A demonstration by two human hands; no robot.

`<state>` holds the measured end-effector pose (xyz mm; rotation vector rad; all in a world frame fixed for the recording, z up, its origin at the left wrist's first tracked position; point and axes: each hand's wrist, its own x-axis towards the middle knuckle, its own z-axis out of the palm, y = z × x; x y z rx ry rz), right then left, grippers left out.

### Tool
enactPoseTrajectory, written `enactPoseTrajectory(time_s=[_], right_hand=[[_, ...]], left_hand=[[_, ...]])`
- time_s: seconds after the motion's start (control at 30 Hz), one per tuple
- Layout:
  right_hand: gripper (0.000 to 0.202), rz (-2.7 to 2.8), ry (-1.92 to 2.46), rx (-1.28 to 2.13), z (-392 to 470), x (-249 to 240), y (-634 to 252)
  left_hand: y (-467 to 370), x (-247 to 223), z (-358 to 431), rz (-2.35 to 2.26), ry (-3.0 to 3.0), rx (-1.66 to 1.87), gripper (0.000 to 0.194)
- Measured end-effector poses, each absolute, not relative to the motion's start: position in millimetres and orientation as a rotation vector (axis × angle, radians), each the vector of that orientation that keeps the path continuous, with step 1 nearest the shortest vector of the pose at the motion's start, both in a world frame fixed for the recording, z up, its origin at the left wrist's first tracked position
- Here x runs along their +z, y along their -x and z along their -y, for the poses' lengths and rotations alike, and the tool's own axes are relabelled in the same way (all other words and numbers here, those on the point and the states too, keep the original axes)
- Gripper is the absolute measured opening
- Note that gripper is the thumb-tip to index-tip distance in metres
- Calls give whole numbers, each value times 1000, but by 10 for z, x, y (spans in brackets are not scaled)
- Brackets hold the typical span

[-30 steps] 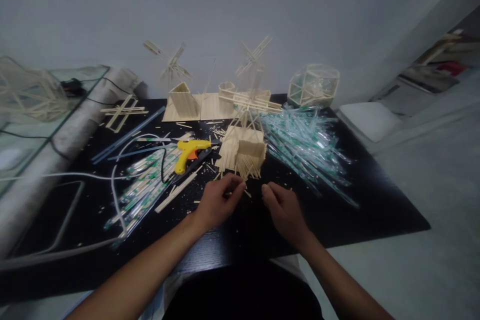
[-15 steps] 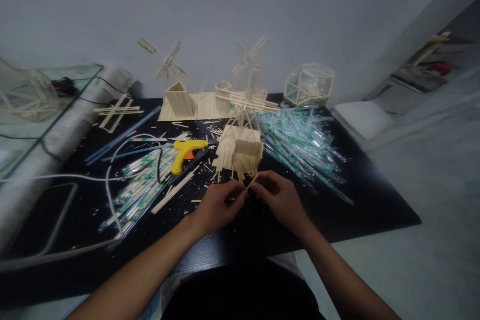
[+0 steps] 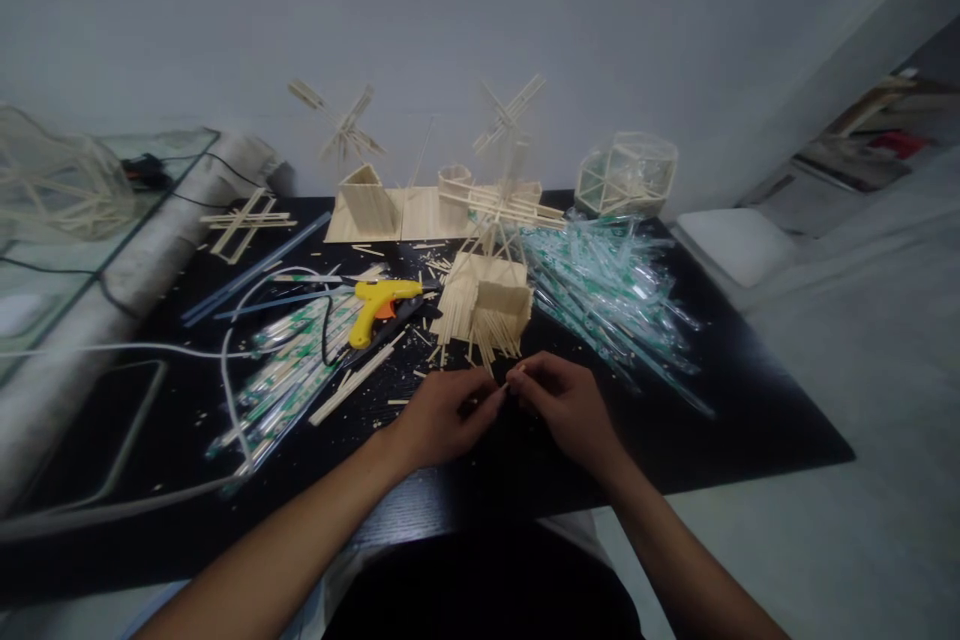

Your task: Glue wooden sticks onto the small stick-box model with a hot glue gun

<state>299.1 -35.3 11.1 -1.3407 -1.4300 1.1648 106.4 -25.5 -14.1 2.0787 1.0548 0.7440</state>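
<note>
Near the front of the black table, my left hand (image 3: pixel 453 412) and my right hand (image 3: pixel 564 408) meet, both closed in a pinch. A thin wooden stick (image 3: pixel 506 387) runs between their fingertips, mostly hidden by the fingers. Just beyond them stands a small wooden windmill model (image 3: pixel 504 298) with an open box front, and loose sticks (image 3: pixel 489 338) spill out towards my hands. To the left of it lies a yellow hot glue gun (image 3: pixel 373 308) with an orange trigger.
Packs of sticks in plastic (image 3: pixel 292 370) lie left, under a white cord (image 3: pixel 225 360). A heap of clear wrappers (image 3: pixel 611 265) covers the right. Behind stand windmill parts (image 3: pixel 369 205) and a faceted stick frame (image 3: pixel 628 172). A glass tank edge (image 3: pixel 169 205) borders the left.
The stick pointed up clearly between my hands before; now it is mostly covered by my fingers. My right hand has dropped slightly. The view has shifted a little.
</note>
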Motion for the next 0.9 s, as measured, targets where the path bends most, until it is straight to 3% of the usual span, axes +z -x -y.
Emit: enactPoseTrajectory(time_s=[0.27,0.9], right_hand=[[22,1422,1333,1213,372,97,-2978],[23,1372,1357,1070,367,93,-2982]], left_hand=[[-1091,-148,215,-1064,-2032,736,36],[-1111,-65,185,-1079,-1918,736,27]])
